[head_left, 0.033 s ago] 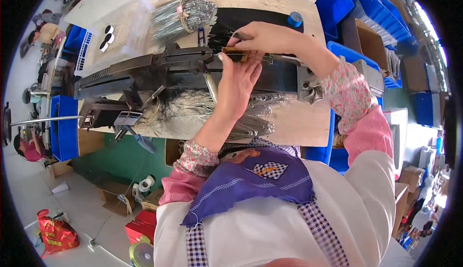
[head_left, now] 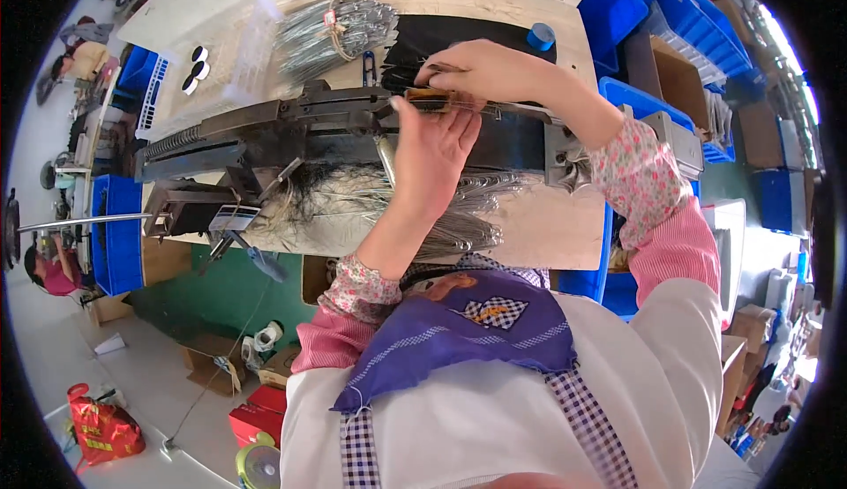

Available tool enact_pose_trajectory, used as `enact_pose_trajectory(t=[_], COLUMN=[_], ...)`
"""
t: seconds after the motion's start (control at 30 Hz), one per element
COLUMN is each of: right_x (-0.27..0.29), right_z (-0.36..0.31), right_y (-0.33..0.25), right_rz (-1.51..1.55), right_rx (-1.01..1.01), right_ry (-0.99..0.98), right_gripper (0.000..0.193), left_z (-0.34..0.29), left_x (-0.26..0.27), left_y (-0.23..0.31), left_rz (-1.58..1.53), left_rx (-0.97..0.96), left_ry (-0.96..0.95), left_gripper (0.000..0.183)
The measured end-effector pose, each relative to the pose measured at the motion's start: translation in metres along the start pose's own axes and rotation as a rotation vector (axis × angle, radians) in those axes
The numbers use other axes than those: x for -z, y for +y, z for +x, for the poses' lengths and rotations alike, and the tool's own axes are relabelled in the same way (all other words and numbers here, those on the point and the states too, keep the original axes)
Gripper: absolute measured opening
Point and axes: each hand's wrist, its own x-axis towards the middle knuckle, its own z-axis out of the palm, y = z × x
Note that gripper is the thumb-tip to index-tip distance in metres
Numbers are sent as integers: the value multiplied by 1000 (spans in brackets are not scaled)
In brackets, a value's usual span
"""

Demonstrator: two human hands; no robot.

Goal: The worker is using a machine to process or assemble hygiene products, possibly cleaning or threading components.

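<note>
While the left hand (head_left: pixel 430 155) gapes beside a brass-coloured piece (head_left: pixel 426 95), the right (head_left: pixel 485 70) pinches dark strands (head_left: pixel 448 68) beyond.

Machine (head_left: pixel 256 127) runs left-right across tabletop (head_left: pixel 565 229). Behind it, left to right: bin (head_left: pixel 256 61), tied wire bundle (head_left: pixel 348 30), tape roll (head_left: pixel 540 36). Loose wires (head_left: pixel 459 229) in front. Left hand (head_left: pixel 430 154) near side, right hand (head_left: pixel 485 70) far side. Crates (head_left: pixel 610 11) beyond tabletop's right edge.

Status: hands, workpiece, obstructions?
Left hand palm-up at brass-coloured piece, by dark machine. Right hand at its far side, grip unclear. Wire rods lie nearside; no blockage visible.
</note>
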Motion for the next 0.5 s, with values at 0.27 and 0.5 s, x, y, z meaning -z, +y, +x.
enact_pose_trajectory(t=[0.27, 0.5], right_x=[-40, -42], right_z=[-37, -38], right_y=[-28, -36], right_rz=[-599, -261], right_rx=[382, 353], right_ry=[457, 580], right_gripper=[45, 30], left_z=[-3, -8], left_x=[11, 34], left_y=[20, 9], left_rz=[-457, -494], left_rx=[71, 6], left_ry=[-53, -238], left_gripper=[83, 67])
